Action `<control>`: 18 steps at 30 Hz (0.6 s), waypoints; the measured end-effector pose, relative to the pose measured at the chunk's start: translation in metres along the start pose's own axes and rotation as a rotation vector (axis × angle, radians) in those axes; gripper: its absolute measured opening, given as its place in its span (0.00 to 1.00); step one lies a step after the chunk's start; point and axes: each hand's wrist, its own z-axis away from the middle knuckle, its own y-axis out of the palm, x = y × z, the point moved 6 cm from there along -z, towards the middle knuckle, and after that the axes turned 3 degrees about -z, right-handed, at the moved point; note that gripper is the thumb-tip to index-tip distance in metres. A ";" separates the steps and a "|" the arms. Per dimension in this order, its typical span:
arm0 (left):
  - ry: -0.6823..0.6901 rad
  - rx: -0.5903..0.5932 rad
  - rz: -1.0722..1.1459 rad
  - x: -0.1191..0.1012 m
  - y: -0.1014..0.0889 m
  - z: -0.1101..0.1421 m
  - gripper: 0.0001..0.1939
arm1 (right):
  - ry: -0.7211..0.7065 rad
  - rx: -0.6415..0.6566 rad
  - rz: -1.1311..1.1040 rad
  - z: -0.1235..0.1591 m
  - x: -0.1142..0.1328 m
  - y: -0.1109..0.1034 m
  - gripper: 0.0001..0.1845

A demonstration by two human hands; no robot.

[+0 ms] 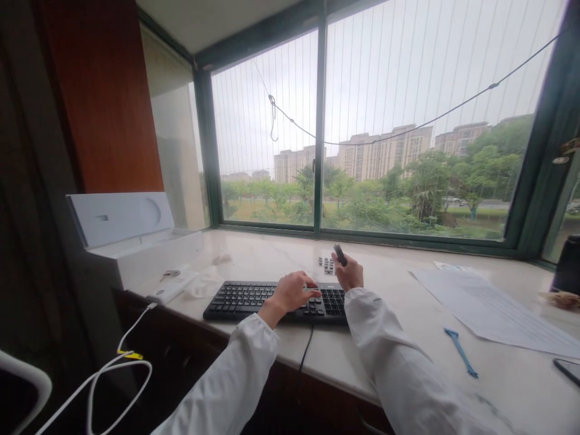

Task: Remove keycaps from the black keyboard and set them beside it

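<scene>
A black keyboard (247,297) lies on the pale sill. Its number pad, at the right end, shows bare sockets where keycaps are off. My left hand (290,292) rests over the keyboard's right-of-centre keys, thumb and forefinger stretched out and apart, with nothing clearly held. Behind the number pad, my right hand (351,275) is closed around a short, dark, stick-like tool (339,255) whose top sticks up; its lower end is hidden by the hand. Several loose dark keycaps (325,264) sit in rows on the sill just left of my right hand.
An open white box (149,257) stands at the left, with a white power strip (170,289), keys (169,276) and crumpled plastic (202,285) near it. At the right are paper sheets (493,308), a blue plastic tool (461,353) and a phone-like dark edge (568,370). A black cable (306,348) hangs over the front edge.
</scene>
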 end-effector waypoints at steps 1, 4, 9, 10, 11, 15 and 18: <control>-0.024 0.013 0.001 0.000 0.004 0.005 0.21 | 0.035 -0.021 -0.147 0.003 0.001 0.001 0.22; -0.063 0.011 0.016 0.003 0.014 0.013 0.21 | 0.205 -0.053 -0.649 0.012 -0.001 0.015 0.23; -0.047 -0.041 0.038 0.005 0.017 0.015 0.17 | 0.332 0.033 -1.211 0.026 0.006 0.045 0.26; -0.043 -0.048 0.041 0.005 0.017 0.016 0.17 | 0.348 0.039 -1.246 0.028 0.007 0.048 0.26; -0.039 -0.053 0.045 0.005 0.017 0.016 0.17 | 0.364 0.042 -1.269 0.029 0.007 0.050 0.27; -0.031 -0.063 0.062 0.004 0.016 0.017 0.16 | 0.426 0.019 -1.297 0.032 0.005 0.053 0.26; -0.036 -0.049 0.075 0.003 0.017 0.017 0.15 | 0.469 -0.003 -1.298 0.033 0.001 0.054 0.24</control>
